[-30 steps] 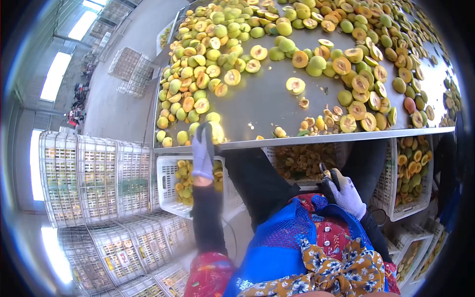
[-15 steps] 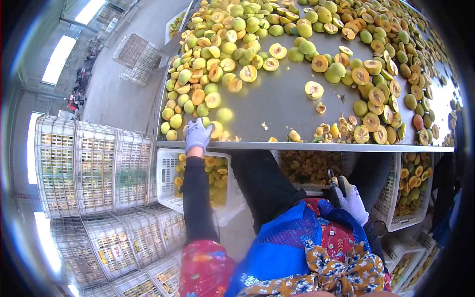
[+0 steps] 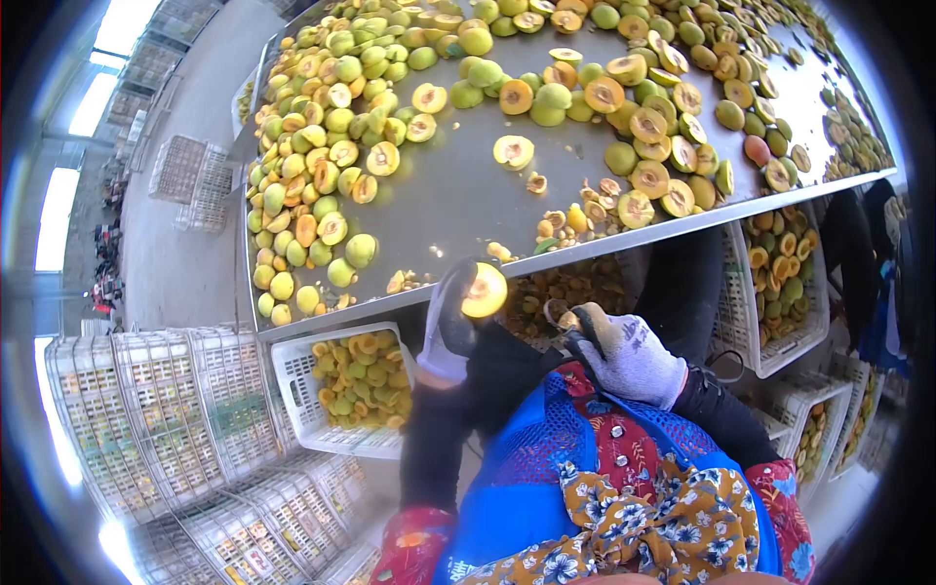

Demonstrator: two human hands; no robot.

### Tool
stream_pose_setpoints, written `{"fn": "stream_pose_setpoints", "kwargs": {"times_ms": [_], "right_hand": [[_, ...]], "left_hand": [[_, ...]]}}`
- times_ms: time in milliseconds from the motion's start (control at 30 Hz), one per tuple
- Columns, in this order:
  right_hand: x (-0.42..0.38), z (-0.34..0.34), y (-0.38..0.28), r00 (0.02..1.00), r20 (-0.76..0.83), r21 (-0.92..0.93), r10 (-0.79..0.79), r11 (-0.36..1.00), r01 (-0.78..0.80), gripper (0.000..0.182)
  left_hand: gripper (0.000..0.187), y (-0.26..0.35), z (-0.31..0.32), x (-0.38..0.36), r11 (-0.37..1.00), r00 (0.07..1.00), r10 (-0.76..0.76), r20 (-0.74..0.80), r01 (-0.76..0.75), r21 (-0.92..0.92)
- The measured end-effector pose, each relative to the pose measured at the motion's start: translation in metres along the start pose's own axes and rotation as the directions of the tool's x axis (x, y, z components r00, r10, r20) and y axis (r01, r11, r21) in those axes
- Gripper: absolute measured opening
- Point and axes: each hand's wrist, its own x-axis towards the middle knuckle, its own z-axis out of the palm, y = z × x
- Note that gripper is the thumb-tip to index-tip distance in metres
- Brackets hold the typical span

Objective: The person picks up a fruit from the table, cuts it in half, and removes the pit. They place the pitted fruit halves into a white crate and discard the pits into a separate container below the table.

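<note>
Yellow halved fruit (image 3: 484, 291), its cut face turned up toward the camera, sits clamped in the gloved fingers of the left hand (image 3: 450, 327), just below the near edge of the grey metal worktop (image 3: 458, 195). Close beside it to the right, the right hand (image 3: 629, 353), in a pale grey work glove, is closed around a small dark-handled tool (image 3: 570, 327), whose tip sits close to the fruit. Green whole fruits and orange-centred halves crowd the worktop's left and far sides, and a small heap of brown pits (image 3: 580, 216) lies near its front edge. Under the worktop, a white slatted plastic crate (image 3: 292, 390) holds more cut halves.
</note>
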Motion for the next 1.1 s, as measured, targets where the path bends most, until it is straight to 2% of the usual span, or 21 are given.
{"fn": "stream_pose_setpoints", "kwargs": {"times_ms": [33,67,133,167,233,333,433,500,533,567,600,633,667,700,733,800,833,900,1000,1033,1100], "right_hand": [[0.0,0.0,-0.001,1.0,0.019,-0.037,-0.012,0.999,0.013,0.025],[0.0,0.001,0.0,0.998,-0.016,-0.098,-0.068,0.993,0.066,0.025],[0.0,-0.001,-0.003,0.999,-0.008,-0.122,-0.037,0.992,0.036,0.025],[-0.001,-0.002,-0.003,1.0,-0.003,-0.131,-0.029,0.991,0.028,0.025],[-0.005,-0.001,0.0,1.0,0.003,-0.146,0.004,0.989,-0.004,0.027],[-0.009,0.0,0.003,0.997,0.042,-0.136,0.06,0.989,-0.054,0.028],[-0.013,0.007,0.007,0.997,0.045,-0.053,0.059,0.997,-0.057,0.028],[-0.016,0.012,0.007,0.997,0.016,0.052,0.072,0.996,-0.072,0.028],[-0.017,0.015,0.011,0.997,0.022,0.199,0.08,0.977,-0.083,0.029],[-0.017,0.019,0.018,0.996,0.028,0.341,0.087,0.935,-0.092,0.03],[-0.018,0.021,0.021,0.995,0.034,0.477,0.094,0.873,-0.099,0.031],[-0.019,0.017,0.025,0.964,0.216,0.723,0.153,0.639,-0.263,0.032],[-0.017,0.008,0.026,0.906,0.401,0.847,0.14,0.322,-0.424,0.033],[-0.016,0.001,0.025,0.828,0.558,0.83,0.057,-0.028,-0.557,0.034],[-0.018,-0.003,0.017,0.781,0.621,0.752,0.066,-0.33,-0.571,0.036],[-0.02,0.011,0.031,0.769,0.62,0.583,-0.155,-0.566,-0.584,0.037],[-0.02,0.019,0.04,0.764,0.59,0.471,-0.262,-0.656,-0.589,0.038],[-0.022,0.026,0.049,0.751,0.568,0.359,-0.335,-0.72,-0.594,0.039],[-0.022,0.029,0.057,0.725,0.566,0.254,-0.392,-0.754,-0.606,0.038],[-0.023,0.031,0.058,0.726,0.568,0.269,-0.388,-0.746,-0.609,0.038],[-0.024,0.031,0.058,0.731,0.565,0.307,-0.383,-0.724,-0.617,0.036]], "left_hand": [[0.027,0.006,0.017,-0.001,0.921,0.967,-0.241,0.085,0.255,-0.296],[0.029,0.012,0.034,-0.002,0.695,0.87,-0.466,0.164,0.474,-0.541],[0.045,0.026,0.054,-0.009,0.918,0.942,-0.252,0.223,0.306,-0.253],[0.053,0.033,0.064,-0.012,0.977,0.958,-0.14,0.249,0.174,-0.119],[0.057,0.062,0.073,-0.01,0.993,0.964,0.067,0.259,-0.09,0.077],[0.052,0.04,0.074,-0.022,0.996,0.968,-0.015,0.251,-0.006,0.084],[0.04,0.047,0.085,-0.026,0.989,0.982,-0.125,0.14,0.135,-0.064],[0.042,0.051,0.096,-0.029,0.994,0.996,-0.089,0.027,0.087,0.058],[0.045,0.051,0.101,-0.031,0.966,1.0,0.015,-0.025,-0.008,0.258],[0.047,0.052,0.105,-0.031,0.957,0.998,0.041,-0.046,-0.026,0.287],[0.05,0.052,0.109,-0.032,0.947,0.995,0.067,-0.067,-0.043,0.317],[0.05,0.053,0.112,-0.03,0.984,0.997,0.005,-0.073,0.009,0.179],[0.051,0.054,0.113,-0.029,0.997,0.996,-0.059,-0.071,0.062,0.038],[0.052,0.054,0.114,-0.028,0.994,0.995,-0.09,-0.033,0.088,-0.057],[0.053,0.053,0.114,-0.026,0.982,0.993,-0.116,0.007,0.115,-0.149],[0.055,0.052,0.115,-0.026,0.956,0.99,-0.12,0.07,0.135,-0.261],[0.057,0.051,0.116,-0.026,0.951,0.991,-0.102,0.091,0.124,-0.284],[0.056,0.038,0.117,-0.03,0.865,0.964,-0.224,0.143,0.264,-0.427],[0.055,0.039,0.114,-0.024,0.957,0.97,-0.139,0.2,0.183,-0.225],[0.054,0.042,0.113,-0.023,0.976,0.969,-0.112,0.222,0.149,-0.16],[0.052,0.034,0.112,-0.022,0.955,0.945,-0.171,0.28,0.229,-0.19]]}}
